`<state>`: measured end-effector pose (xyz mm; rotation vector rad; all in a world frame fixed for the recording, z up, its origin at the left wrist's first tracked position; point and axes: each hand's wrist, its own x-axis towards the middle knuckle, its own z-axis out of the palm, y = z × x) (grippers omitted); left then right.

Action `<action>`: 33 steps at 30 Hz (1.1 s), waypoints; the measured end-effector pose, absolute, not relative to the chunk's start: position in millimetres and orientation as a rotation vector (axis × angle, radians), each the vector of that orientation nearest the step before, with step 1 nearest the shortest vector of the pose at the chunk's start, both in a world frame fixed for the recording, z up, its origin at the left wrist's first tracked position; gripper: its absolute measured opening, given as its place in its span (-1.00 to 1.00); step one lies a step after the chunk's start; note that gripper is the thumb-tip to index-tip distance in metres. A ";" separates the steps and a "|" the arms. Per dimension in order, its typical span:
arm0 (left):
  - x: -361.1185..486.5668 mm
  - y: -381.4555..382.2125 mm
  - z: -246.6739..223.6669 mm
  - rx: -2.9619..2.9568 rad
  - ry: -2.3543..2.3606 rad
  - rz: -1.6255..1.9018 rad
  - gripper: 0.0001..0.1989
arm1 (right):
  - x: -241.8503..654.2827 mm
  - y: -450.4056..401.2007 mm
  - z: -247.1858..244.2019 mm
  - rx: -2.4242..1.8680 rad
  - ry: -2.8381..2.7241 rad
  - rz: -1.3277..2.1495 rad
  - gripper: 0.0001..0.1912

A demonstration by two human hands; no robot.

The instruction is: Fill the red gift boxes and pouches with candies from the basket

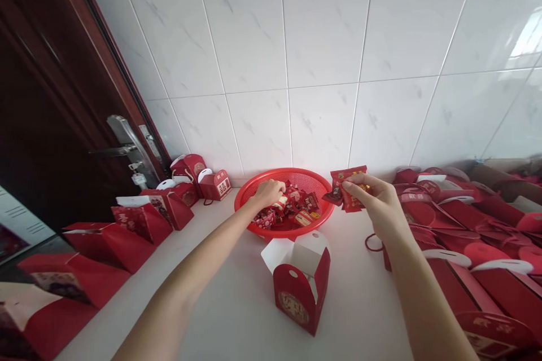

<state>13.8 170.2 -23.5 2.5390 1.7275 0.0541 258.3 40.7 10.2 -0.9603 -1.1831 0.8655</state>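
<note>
My left hand (pixel 270 193) reaches into a red plastic basket (pixel 326 219), its fingers closed at a cream-and-red wrapped candy (pixel 280 203). Many other wrapped candies (pixel 296 197) lie around it in the basket. To the right of the basket and above the table, my right hand (pixel 375 197) pinches small red candy packets (pixel 349 177) between thumb and fingers. An open red gift box (pixel 300 293) stands in front of the basket, its white-lined flaps spread. What lies at the bottom of the box is hidden from here.
Several red gift boxes (pixel 131 237) line the left edge of the white table (pixel 237 304). Many more red boxes (pixel 457 220) crowd the right side, with a cord loop (pixel 373 243) beside them. A tiled wall (pixel 317 118) rises behind; a dark door (pixel 51 67) is at left.
</note>
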 end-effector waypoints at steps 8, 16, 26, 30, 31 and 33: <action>-8.5 192.1 -31.9 2.389 1.864 0.425 -0.78 | 259.0 43.9 5.5 -1.055 -1.197 0.829 -0.70; -18.6 209.5 -31.4 2.187 1.701 0.587 -0.86 | 259.5 48.1 2.2 -1.187 -1.181 0.763 -0.70; -45.7 213.2 -1.8 2.106 1.746 0.228 -0.88 | 272.8 55.8 -4.3 -1.307 -1.117 0.747 -0.70; -53.4 210.7 -2.6 2.002 1.832 -0.004 -0.89 | 275.2 55.2 -4.8 -1.363 -1.080 0.751 -0.65; -53.2 209.9 -4.2 1.973 1.846 -0.040 -0.84 | 275.6 55.1 -5.0 -1.373 -1.073 0.748 -0.64; -50.9 207.9 -8.5 1.936 1.853 -0.079 -0.71 | 276.3 54.8 -5.4 -1.376 -1.062 0.744 -0.64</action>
